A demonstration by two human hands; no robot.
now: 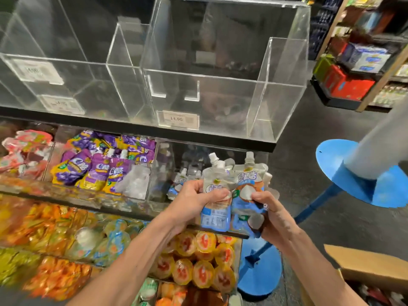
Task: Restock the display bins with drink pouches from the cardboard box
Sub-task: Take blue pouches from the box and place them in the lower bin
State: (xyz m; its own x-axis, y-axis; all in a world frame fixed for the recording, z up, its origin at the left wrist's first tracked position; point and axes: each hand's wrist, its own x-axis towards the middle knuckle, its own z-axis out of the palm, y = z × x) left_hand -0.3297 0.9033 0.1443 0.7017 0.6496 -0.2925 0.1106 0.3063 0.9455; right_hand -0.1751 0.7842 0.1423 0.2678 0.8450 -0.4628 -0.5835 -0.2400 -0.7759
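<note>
My left hand (194, 202) grips a white-and-blue drink pouch (217, 208) with a white spout. My right hand (272, 217) grips a bunch of the same coconut drink pouches (248, 193). Both hands hold them over the right-hand clear bin (164, 173) of the middle shelf, where a few more such pouches (180, 182) lie. The cardboard box (371, 265) shows at the lower right, its flap open.
Purple grape pouches (99, 168) fill the bin to the left, pink ones (24, 151) further left. Large clear acrylic bins (220, 102) stand above. Jelly cups (198, 261) fill the lower shelves. A blue stand (362, 173) and a person's grey leg (384, 142) are at right.
</note>
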